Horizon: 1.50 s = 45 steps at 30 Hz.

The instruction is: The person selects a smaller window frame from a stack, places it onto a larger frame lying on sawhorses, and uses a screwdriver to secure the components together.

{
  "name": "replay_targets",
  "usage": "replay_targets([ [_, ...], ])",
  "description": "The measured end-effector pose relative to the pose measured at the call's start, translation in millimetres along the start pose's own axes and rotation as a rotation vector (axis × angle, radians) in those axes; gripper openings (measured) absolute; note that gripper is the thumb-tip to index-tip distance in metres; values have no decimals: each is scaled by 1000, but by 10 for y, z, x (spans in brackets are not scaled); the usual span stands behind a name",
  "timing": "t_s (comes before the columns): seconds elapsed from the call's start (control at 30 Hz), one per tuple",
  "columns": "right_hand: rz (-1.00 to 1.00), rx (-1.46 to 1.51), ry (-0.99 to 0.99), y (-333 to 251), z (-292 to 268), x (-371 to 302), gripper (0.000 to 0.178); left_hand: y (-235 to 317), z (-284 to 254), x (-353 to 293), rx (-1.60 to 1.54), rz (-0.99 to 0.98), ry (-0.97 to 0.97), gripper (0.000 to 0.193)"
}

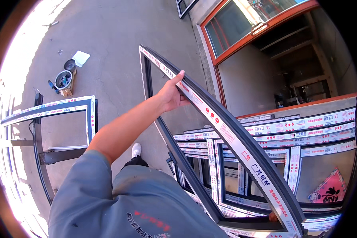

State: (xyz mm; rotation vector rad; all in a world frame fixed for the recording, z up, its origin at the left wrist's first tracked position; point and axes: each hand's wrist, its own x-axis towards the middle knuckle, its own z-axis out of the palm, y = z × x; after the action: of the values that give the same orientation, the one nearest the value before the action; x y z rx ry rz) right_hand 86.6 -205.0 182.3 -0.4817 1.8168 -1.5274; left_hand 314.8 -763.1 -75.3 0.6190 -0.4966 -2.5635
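A large dark grey metal window frame [222, 129], wrapped in white printed protective film, stands tilted across my right side. My left hand [172, 95] is closed round its upper long bar, thumb over the top edge and fingers on the inner side. At the lower right corner of the same frame, a small part of my right hand [273, 216] shows at the inner edge, curled round the bar; the rest is hidden behind the frame. A dark handle [170, 163] sticks out from the frame's near side bar.
More film-wrapped frames [301, 131] lean stacked on the right, below an orange-edged window opening [222, 85]. A pink printed sheet [330, 189] lies among them. On the left, another frame [90, 119] rests on a metal stand [37, 139]. Beyond it are a bucket [63, 79] and white paper [81, 58].
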Motion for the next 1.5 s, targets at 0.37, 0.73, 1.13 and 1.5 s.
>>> replay_targets([
  [0.37,-322,21,-542,-337,155,868,59,1611,646,-1087,212,439,-63,50],
  [0.73,-589,-162,-1543,-1694,761,2331,49,2549,1767,-3227,611,973,-64,64],
  [1.13,-750,59,-2016,-1892,2664,2687,39,1696,1903,-5629,665,1323,416,65],
  [1.5,-643,199,-2233,-1498,5123,1696,41,549,1282,-7268,660,1692,1082,72],
])
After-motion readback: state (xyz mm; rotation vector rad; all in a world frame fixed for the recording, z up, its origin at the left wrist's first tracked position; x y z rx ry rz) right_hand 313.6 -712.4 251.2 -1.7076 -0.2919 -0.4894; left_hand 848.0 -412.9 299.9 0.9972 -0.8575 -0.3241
